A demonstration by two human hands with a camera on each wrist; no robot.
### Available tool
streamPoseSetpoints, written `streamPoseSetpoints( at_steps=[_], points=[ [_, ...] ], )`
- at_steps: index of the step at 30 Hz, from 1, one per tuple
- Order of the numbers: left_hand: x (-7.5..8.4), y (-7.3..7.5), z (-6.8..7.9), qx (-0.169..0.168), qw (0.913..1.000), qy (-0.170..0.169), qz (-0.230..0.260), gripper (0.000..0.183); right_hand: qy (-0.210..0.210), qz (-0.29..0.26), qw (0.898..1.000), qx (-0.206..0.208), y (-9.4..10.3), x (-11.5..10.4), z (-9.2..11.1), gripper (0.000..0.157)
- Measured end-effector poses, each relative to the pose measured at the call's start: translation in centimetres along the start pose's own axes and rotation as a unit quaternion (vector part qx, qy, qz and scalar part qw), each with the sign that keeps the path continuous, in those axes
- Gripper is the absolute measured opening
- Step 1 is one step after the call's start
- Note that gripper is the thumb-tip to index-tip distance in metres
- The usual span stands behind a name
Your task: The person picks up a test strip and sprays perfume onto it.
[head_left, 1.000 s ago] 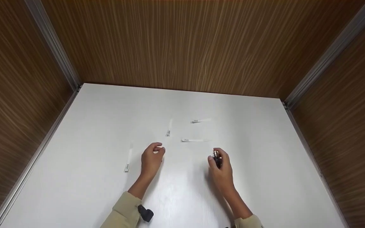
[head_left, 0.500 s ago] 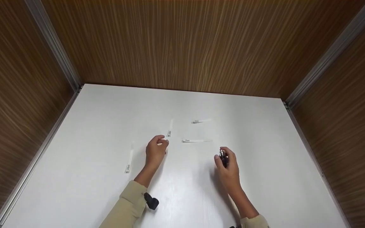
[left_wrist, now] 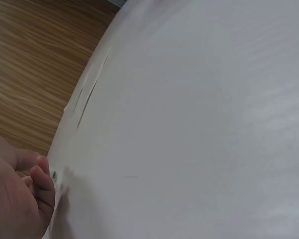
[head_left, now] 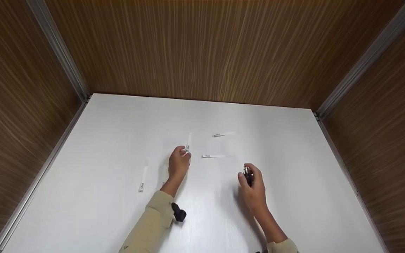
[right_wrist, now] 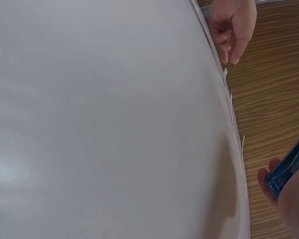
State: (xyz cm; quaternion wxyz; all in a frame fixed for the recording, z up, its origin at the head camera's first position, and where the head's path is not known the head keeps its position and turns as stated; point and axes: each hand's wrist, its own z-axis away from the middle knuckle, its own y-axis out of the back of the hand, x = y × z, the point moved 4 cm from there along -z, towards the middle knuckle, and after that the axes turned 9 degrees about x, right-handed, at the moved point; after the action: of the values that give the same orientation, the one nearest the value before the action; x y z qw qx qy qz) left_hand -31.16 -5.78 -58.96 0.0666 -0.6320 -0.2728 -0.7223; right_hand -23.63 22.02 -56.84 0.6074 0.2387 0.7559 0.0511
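A: Here's the table (head_left: 294,168), broad, white and glossy, with glare brightening its near part.

B: And four slim, pale strips are spread across it! Over on the left, the leftmost strip (head_left: 144,174) points away from us, dark print at its near end.

A: Nearer the centre, the middle strip (head_left: 189,138) leans the same way, print at its near end too.

B: Now swing right: the far strip (head_left: 225,134) lies nearly crosswise, print on its left end.

A: Just nearer than that, the crosswise strip (head_left: 219,156) matches it, print left, well apart from the leftmost one.

B: Soft shadows fall on the white surface!
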Motion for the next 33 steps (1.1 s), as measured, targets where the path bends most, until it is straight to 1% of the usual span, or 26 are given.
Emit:
streamPoseSetpoints(
  at_steps=[5, 9, 14, 17, 19, 26, 33],
  points=[
    [-0.2, -0.7, -0.5, 0.004, 0.9999, 0.007, -0.013, 0.041, -0.006, -0.007, 1.000, 0.000, -0.1, -0.1, 0.1, 0.044],
    [-0.2, -1.0, -0.9, 0.008, 0.9995, -0.001, -0.032, 0.041, -0.018, -0.003, 1.000, 0.004, -0.1, -0.6, 0.2, 0.044],
    [-0.1, -1.2, -1.3, 0.014, 0.9986, -0.019, -0.046, 0.040, -0.032, -0.006, 0.999, 0.004, 0.3, -2.7, 0.7, 0.043],
    [-0.1, -1.3, -1.6, 0.021, 0.9981, -0.024, -0.052, 0.038, -0.031, -0.005, 1.000, -0.001, 0.4, -3.8, 1.1, 0.042],
    [-0.1, -1.4, -1.7, 0.024, 0.9979, -0.025, -0.055, 0.038, -0.033, -0.005, 0.999, -0.002, 0.4, -3.9, 1.2, 0.042],
    [-0.2, -1.5, -2.2, 0.022, 0.9985, -0.002, -0.051, 0.038, -0.044, -0.012, 0.999, -0.017, 0.5, -3.5, 1.0, 0.043],
    [-0.3, -1.6, -2.3, 0.040, 0.9977, -0.014, -0.053, 0.033, -0.030, -0.028, 0.999, -0.004, 0.7, -3.8, 0.9, 0.041]
  ],
)
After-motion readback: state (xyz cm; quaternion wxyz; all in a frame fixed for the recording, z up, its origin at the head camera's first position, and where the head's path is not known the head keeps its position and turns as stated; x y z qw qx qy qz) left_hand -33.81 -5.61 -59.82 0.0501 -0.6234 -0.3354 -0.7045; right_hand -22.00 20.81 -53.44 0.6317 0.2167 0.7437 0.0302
